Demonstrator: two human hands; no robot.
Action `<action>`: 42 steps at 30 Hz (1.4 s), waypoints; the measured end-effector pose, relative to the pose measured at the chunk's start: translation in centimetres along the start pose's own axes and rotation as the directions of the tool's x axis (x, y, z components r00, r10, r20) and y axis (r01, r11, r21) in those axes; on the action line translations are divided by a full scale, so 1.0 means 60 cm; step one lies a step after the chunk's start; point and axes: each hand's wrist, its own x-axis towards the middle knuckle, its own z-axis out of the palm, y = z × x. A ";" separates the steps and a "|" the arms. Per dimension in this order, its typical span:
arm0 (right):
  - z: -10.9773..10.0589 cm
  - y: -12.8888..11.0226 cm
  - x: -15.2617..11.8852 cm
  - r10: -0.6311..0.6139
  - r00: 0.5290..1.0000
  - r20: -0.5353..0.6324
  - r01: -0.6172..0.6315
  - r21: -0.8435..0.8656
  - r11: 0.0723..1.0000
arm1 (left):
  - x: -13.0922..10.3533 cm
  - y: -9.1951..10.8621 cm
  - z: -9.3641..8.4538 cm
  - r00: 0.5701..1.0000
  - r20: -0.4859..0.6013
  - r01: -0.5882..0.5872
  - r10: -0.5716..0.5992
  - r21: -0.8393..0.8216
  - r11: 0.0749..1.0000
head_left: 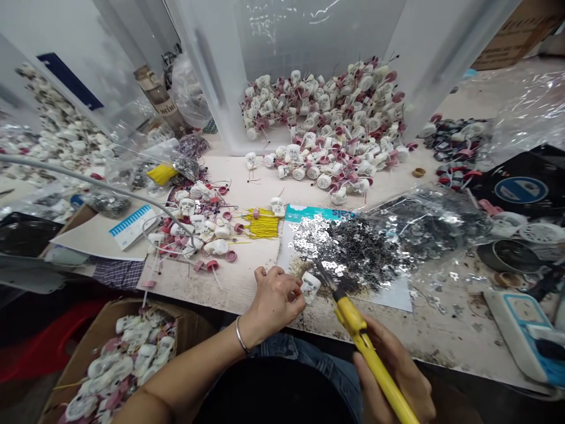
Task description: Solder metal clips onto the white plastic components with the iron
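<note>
My left hand (276, 300) pinches a small white plastic part (310, 287) by its left edge, just above the front edge of the table. In my right hand (392, 365) is a yellow electric screwdriver (359, 335), slanting up to the left. Its dark tip is near the white part's upper right; whether they touch, I cannot tell. Behind them, small shiny metal plates (309, 235) and a heap of tiny black pieces, probably screws (364, 247), lie on a white sheet (399, 295). A bundle of yellow wires (263, 225) is to the left.
A translucent bin (212, 65) at the back spills white and pink parts (326, 118). More parts (198, 218) lie left. A cardboard box (185, 330) of parts stands below the table at left. A clear bag (441, 218) and a white-blue device (516, 335) are right.
</note>
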 end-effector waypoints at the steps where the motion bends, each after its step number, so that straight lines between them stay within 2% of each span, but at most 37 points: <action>1: 0.012 0.008 0.006 -0.004 1.000 -0.028 0.005 0.037 0.999 | 0.001 0.000 -0.001 1.000 0.007 -0.001 0.001 0.004 1.000; 4: 0.050 0.032 0.033 0.088 0.995 -0.045 -0.086 0.055 0.995 | -0.002 -0.003 -0.009 1.000 0.027 -0.002 0.002 -0.009 1.000; 6: 0.075 0.049 0.052 0.024 0.998 -0.061 -0.023 0.020 1.000 | -0.007 -0.006 -0.015 1.000 0.028 0.004 -0.003 -0.037 0.999; 8: 0.097 0.067 0.066 -0.107 0.992 -0.069 0.107 -0.005 0.994 | -0.013 -0.011 -0.021 1.000 0.023 0.009 -0.007 -0.064 0.998; 12: 0.119 0.086 0.068 -0.162 0.987 0.007 0.162 -0.010 0.987 | -0.016 -0.023 -0.025 0.999 0.046 -0.018 0.025 -0.155 0.988; 14: 0.116 0.083 0.060 -0.161 0.987 -0.003 0.161 -0.015 0.987 | -0.006 -0.027 -0.023 0.999 0.042 -0.006 0.015 -0.202 0.979; 16: 0.108 0.074 0.051 -0.142 0.990 -0.025 0.142 -0.020 0.990 | 0.013 -0.026 -0.018 0.998 0.055 -0.008 0.018 -0.173 0.985; 19: 0.095 0.058 0.042 -0.077 0.994 -0.075 0.075 -0.029 0.997 | 0.050 -0.015 -0.006 0.992 0.115 -0.055 0.052 0.022 0.998; 22: 0.084 0.051 0.039 -0.014 0.990 -0.141 0.007 -0.048 0.999 | 0.078 0.000 0.003 0.987 0.161 -0.060 0.030 0.188 0.980; 26: 0.075 0.053 0.037 0.005 0.988 -0.154 -0.013 -0.048 0.999 | 0.082 0.003 0.000 0.988 0.150 -0.004 -0.041 0.286 0.958; 28: 0.078 0.055 0.037 -0.006 0.993 -0.120 0.004 -0.022 1.000 | 0.076 -0.001 -0.005 0.990 0.127 0.013 -0.053 0.292 0.956; 31: 0.090 0.055 0.038 0.002 0.997 -0.074 -0.001 0.013 1.000 | 0.069 -0.007 -0.009 0.983 0.182 -0.074 0.035 0.215 0.974; 34: 0.092 0.056 0.035 0.038 0.994 -0.100 -0.035 0.034 0.999 | 0.068 -0.008 -0.009 0.974 0.216 -0.118 0.072 0.210 0.970; 37: 0.075 0.059 0.027 0.072 0.991 -0.116 -0.069 0.030 0.997 | 0.069 -0.007 -0.012 0.990 0.144 -0.041 0.003 0.259 0.965; 39: 0.055 0.060 0.021 0.031 0.997 -0.065 -0.032 -0.026 0.999 | 0.070 -0.007 -0.015 0.993 0.120 -0.014 -0.015 0.237 0.971; 42: 0.024 0.057 0.016 -0.061 0.997 0.047 0.065 -0.086 0.994 | 0.074 -0.008 -0.017 0.988 0.155 -0.038 0.009 0.187 0.982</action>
